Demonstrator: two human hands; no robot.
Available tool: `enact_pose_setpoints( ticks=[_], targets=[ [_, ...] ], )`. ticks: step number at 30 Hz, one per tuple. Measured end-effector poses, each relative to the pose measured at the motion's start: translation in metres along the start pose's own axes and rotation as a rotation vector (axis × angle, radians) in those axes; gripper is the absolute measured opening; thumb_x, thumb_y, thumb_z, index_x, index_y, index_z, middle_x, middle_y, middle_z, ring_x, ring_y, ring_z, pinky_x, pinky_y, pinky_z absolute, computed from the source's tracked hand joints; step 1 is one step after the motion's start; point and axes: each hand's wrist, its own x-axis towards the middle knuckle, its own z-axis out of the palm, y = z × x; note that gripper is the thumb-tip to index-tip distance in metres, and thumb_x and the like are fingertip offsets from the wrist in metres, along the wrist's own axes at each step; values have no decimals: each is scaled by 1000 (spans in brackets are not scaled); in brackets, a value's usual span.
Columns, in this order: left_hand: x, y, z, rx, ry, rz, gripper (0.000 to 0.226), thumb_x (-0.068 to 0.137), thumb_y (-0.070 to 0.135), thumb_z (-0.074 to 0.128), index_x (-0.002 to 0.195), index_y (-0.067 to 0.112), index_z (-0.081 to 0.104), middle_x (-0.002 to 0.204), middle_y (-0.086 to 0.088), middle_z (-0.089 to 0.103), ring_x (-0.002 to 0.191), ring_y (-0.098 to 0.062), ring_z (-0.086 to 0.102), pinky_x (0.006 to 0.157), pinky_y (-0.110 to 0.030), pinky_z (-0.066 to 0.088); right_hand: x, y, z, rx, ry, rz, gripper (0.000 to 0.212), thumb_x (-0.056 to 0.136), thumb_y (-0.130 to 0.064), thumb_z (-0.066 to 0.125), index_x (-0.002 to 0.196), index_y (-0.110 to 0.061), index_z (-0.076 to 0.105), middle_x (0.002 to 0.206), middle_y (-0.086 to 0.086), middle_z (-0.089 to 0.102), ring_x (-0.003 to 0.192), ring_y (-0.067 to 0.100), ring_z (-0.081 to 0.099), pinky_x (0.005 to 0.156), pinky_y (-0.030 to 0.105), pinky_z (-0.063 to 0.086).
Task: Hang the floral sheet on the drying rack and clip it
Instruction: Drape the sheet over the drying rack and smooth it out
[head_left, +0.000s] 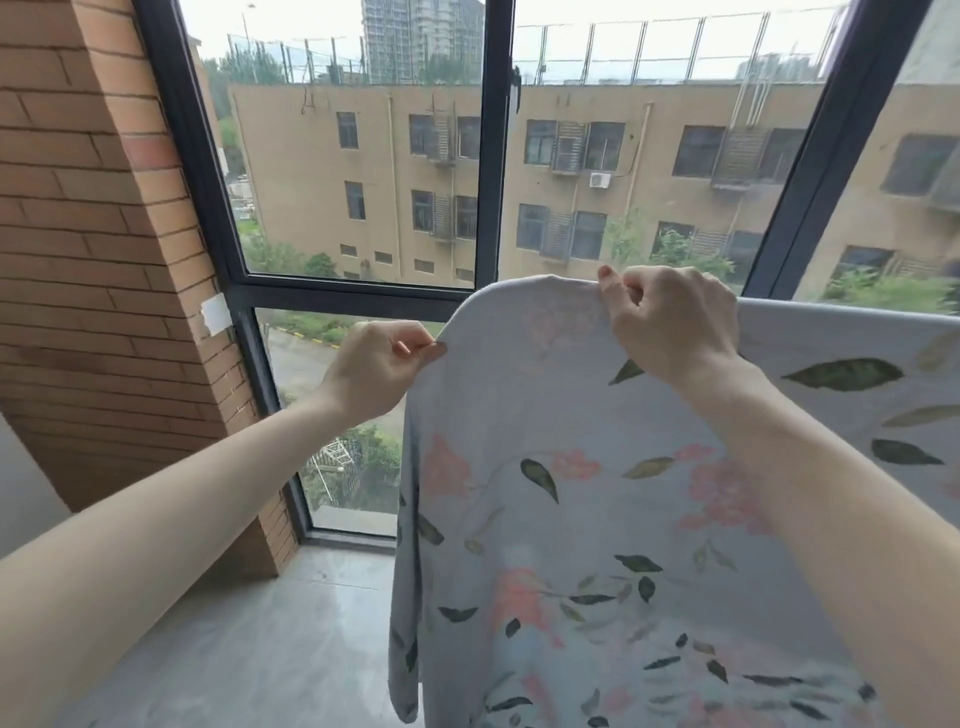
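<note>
The floral sheet (571, 519), pale grey-blue with pink flowers and dark green leaves, hangs draped in front of me and runs off to the right. Its top edge forms a rounded fold, and whatever carries it is hidden under the cloth. My left hand (376, 369) pinches the sheet's left edge between thumb and fingers. My right hand (670, 325) grips the top fold with curled fingers. No clip is in view.
A brick pillar (104, 260) stands at the left. A dark-framed window (488, 156) fills the back, with a tan building outside. The grey concrete floor (260, 649) lies below at the left. A small white hook plate (214, 313) sits on the pillar.
</note>
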Motion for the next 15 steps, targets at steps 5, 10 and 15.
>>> enact_pose_setpoints(
  ticks=[5, 10, 15],
  targets=[
    [3, -3, -1, 20, 8, -1, 15, 93, 42, 72, 78, 36, 74, 65, 8, 70, 57, -13, 61, 59, -32, 52, 1, -2, -5, -75, -16, -30, 66, 104, -57, 33, 60, -11, 54, 54, -1, 55, 57, 22, 53, 63, 35, 36],
    [4, 9, -5, -108, -247, -69, 11, 97, 42, 68, 93, 33, 70, 87, -3, 74, 71, -23, 68, 65, -37, 56, -1, 3, -11, -106, 0, -29, 67, 100, -53, 35, 53, -7, 48, 46, 3, 50, 52, 27, 54, 65, 34, 50],
    [-15, 29, -9, -142, -377, 2, 18, 99, 43, 59, 112, 35, 69, 103, 6, 76, 94, -26, 75, 80, -55, 61, -14, 4, -23, -119, 42, -55, 64, 99, -49, 38, 51, -9, 44, 45, 2, 48, 50, 26, 53, 61, 31, 43]
  ],
)
